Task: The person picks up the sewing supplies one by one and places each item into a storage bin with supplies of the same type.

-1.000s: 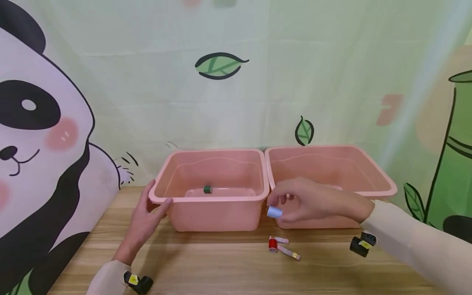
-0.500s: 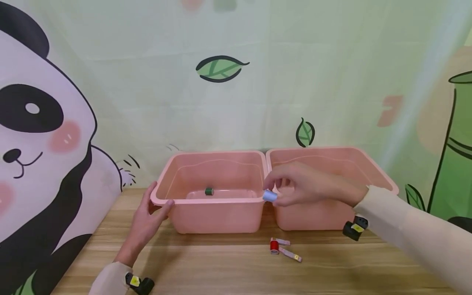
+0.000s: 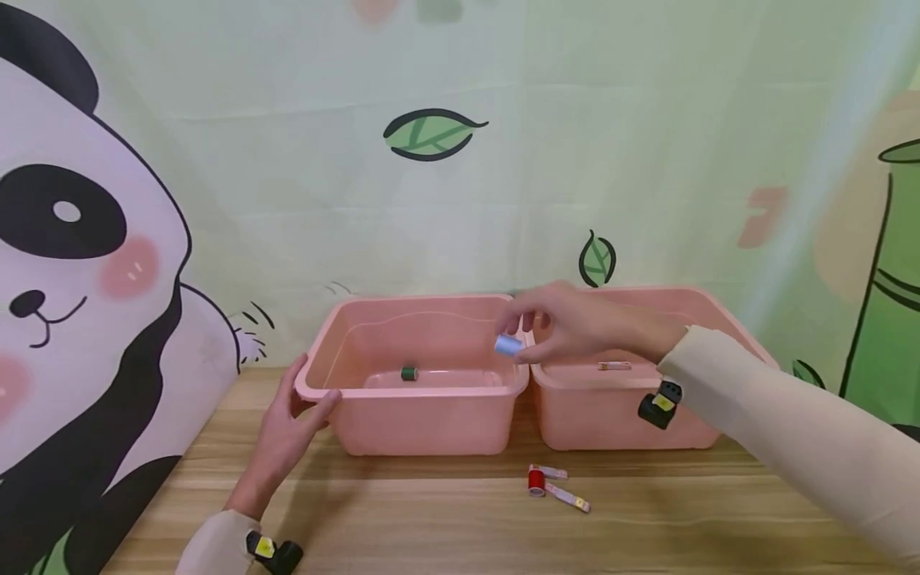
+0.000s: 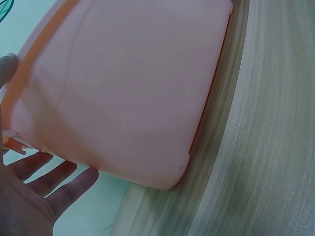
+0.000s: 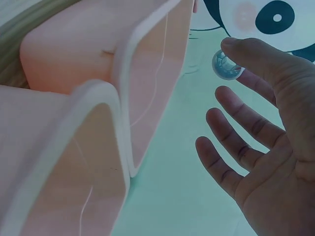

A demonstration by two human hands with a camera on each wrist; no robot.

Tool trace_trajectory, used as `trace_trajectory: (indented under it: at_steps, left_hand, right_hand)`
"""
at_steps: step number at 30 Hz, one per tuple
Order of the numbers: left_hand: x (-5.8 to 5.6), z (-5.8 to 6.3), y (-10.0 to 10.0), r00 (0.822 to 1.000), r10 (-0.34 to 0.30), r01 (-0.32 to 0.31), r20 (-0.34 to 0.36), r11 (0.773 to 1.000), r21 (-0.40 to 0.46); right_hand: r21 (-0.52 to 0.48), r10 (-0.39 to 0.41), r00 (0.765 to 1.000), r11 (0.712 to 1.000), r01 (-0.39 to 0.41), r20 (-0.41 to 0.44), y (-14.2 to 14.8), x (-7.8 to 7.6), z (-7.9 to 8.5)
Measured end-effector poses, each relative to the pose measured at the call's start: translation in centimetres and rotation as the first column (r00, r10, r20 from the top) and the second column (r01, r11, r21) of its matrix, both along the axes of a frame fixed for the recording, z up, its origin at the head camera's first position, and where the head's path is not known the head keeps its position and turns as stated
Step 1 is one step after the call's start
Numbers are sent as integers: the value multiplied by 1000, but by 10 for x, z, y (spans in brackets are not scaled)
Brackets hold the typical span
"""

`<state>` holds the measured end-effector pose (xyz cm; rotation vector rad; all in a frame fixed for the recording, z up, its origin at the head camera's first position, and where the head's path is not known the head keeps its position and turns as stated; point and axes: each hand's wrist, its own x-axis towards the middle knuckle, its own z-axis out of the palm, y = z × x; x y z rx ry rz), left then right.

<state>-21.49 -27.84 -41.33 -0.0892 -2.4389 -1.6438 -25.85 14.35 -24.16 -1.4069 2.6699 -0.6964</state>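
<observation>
My right hand (image 3: 568, 319) pinches a light blue spool of thread (image 3: 509, 345) between thumb and index finger, above where the two bins' rims meet. Its other fingers spread loosely in the right wrist view, where the spool (image 5: 227, 65) shows end-on. My left hand (image 3: 283, 431) holds the near left corner of the left pink bin (image 3: 424, 419), thumb on the rim and fingers along the outer side. A dark green spool (image 3: 410, 374) lies inside that bin. On the table in front, a red spool (image 3: 536, 481) stands beside two small pale pink strips (image 3: 568, 497).
A second pink bin (image 3: 632, 415) stands right beside the first, with a small pale strip (image 3: 614, 366) in it. Both sit on a wood-grain table (image 3: 431, 511), against a green printed cloth (image 3: 323, 160) with a panda.
My right hand has risen and moved left with the blue spool, from in front of the bins to above their rims. The left hand keeps its hold on the left bin.
</observation>
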Motion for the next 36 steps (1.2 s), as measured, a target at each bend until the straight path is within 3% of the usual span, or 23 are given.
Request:
trace_trajectory:
  at_steps: [6,13,36]
  left_hand:
    - [0,-2,1,1000,1,-1,0,1000,1]
    - [0,0,2,1000,3,-4,3,1000,7]
    - [1,1,0,1000,15,-15,13,1000,13]
  right_hand:
    - [-1,11,1000,1000,-11,-13,-12,-16,4]
    - [-25,3,999,1000,-2,33,-24,-32,5]
    - [-8,-135,983,991,137,128,-70,-91,-7]
